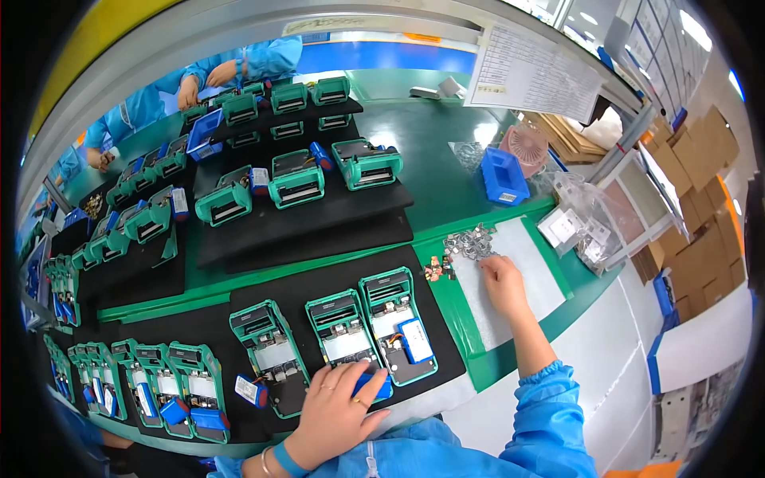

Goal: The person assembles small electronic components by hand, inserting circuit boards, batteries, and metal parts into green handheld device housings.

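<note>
The person's left hand (339, 410) lies flat with its fingers spread over a blue battery pack (374, 386) at the lower end of the middle green device (343, 328), pressing on it rather than pinching it; only a corner of the pack shows past the fingertips. That device rests face-up on a black foam mat (446, 338) near the front edge of the bench, between a second open green device (268, 354) on its left and a third (398, 323) on its right, which carries its own blue battery. The right hand (502, 280) reaches out over a white sheet (530, 267), its fingertips drawn together at the edge of a pile of small silvery metal parts (470, 241); I cannot tell whether it has one pinched. A few small coppery bits (436, 271) sit just beside that pile. Farther back stand more green devices on black trays (319, 231), a blue plastic bin (502, 175) and clear bags (586, 223). Another person's blue sleeves (255, 64) show across the bench.
</note>
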Demonstrator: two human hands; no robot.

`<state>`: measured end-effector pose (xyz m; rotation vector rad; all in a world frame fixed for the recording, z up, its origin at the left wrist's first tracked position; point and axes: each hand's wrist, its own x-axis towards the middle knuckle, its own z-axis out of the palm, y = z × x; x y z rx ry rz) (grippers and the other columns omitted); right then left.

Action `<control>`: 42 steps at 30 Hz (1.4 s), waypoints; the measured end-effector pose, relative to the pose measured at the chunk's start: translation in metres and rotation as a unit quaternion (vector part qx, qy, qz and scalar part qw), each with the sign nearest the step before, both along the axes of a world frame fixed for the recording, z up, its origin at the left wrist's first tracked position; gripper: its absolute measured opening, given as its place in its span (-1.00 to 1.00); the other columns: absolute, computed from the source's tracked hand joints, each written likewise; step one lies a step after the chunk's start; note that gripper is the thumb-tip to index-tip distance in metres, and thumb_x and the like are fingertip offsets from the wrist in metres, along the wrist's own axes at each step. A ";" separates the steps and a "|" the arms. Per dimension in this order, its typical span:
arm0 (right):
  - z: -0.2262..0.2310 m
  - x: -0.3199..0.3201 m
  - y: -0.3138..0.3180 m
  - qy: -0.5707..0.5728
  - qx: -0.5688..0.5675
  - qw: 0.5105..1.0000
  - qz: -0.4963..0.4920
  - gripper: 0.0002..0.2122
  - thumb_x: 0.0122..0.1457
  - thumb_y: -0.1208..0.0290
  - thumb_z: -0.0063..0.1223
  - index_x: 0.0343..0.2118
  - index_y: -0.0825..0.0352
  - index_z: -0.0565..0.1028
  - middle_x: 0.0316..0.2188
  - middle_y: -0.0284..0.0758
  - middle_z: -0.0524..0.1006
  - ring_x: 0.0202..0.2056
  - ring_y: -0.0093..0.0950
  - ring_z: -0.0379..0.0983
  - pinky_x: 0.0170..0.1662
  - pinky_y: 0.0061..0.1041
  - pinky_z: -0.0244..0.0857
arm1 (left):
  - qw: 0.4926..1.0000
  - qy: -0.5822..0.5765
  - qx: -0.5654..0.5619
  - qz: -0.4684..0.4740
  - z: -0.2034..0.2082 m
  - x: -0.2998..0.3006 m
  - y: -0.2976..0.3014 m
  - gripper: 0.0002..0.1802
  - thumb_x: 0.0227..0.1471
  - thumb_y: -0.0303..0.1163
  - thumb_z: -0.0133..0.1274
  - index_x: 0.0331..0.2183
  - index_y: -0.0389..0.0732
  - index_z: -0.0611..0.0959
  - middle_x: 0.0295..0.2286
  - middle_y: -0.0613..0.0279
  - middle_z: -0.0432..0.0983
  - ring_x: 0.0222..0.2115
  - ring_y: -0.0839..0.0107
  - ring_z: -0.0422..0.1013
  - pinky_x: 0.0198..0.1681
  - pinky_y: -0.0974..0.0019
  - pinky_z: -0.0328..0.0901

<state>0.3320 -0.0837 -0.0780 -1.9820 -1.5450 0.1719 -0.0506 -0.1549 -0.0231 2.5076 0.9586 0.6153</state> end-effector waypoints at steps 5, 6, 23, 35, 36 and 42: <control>-0.001 0.003 0.008 0.017 -0.011 1.000 -0.005 -0.87 0.11 0.54 0.09 -0.27 0.42 0.51 -0.34 -0.06 0.53 -0.32 -0.16 0.51 -0.22 -0.30 0.38 | 1.000 0.025 -0.014 -0.004 -0.024 0.011 0.005 -0.43 -0.15 -0.14 0.31 -0.08 -0.13 0.56 -0.09 0.08 0.44 -0.07 0.10 0.37 0.14 -0.09 0.17; -0.001 0.004 0.009 0.018 -0.013 1.000 -0.004 -0.87 0.11 0.54 0.09 -0.27 0.42 0.51 -0.34 -0.06 0.53 -0.32 -0.16 0.51 -0.22 -0.30 0.38 | 0.999 -0.014 -0.037 0.020 -0.023 0.011 0.006 -0.44 -0.15 -0.15 0.32 -0.10 -0.14 0.56 -0.14 0.06 0.47 -0.10 0.07 0.39 0.14 -0.11 0.17; 0.016 0.013 0.003 -0.075 -0.019 0.994 0.079 -0.91 0.13 0.46 0.12 -0.35 0.34 0.57 -0.39 -0.21 0.51 -0.39 -0.20 0.50 -0.31 -0.26 0.39 | 0.995 0.096 0.001 0.012 -0.026 -0.013 0.006 -0.18 -0.19 0.00 0.33 0.12 -0.08 0.50 0.16 -0.31 0.14 0.24 -0.31 0.00 0.17 -0.35 0.02; 0.029 0.000 0.035 -0.433 -0.222 0.867 0.109 -0.93 0.00 0.59 0.06 -0.42 0.36 0.54 -0.37 -0.11 0.59 -0.31 -0.16 0.60 -0.26 -0.25 0.52 | 0.997 0.037 0.011 0.064 -0.024 -0.011 0.006 -0.27 -0.21 -0.04 0.34 0.04 -0.06 0.59 -0.01 0.10 0.39 0.18 -0.08 0.16 0.18 -0.15 0.10; 0.031 0.001 0.037 -0.447 -0.245 0.854 0.104 -0.94 0.00 0.59 0.06 -0.43 0.36 0.54 -0.39 -0.11 0.59 -0.31 -0.16 0.60 -0.25 -0.25 0.52 | 0.998 0.031 0.005 0.062 -0.024 -0.013 0.006 -0.27 -0.21 -0.03 0.33 0.05 -0.04 0.59 -0.01 0.12 0.40 0.18 -0.04 0.17 0.19 -0.14 0.10; 0.091 -0.082 0.011 -0.209 0.014 0.964 0.167 -0.97 0.03 0.51 0.19 -0.48 0.30 0.54 -0.47 -0.23 0.54 -0.45 -0.20 0.51 -0.39 -0.28 0.42 | 0.995 0.030 -0.014 0.098 -0.027 -0.012 0.004 -0.30 -0.14 -0.02 0.29 0.07 -0.03 0.57 0.03 0.14 0.38 0.20 0.01 0.16 0.20 -0.08 0.10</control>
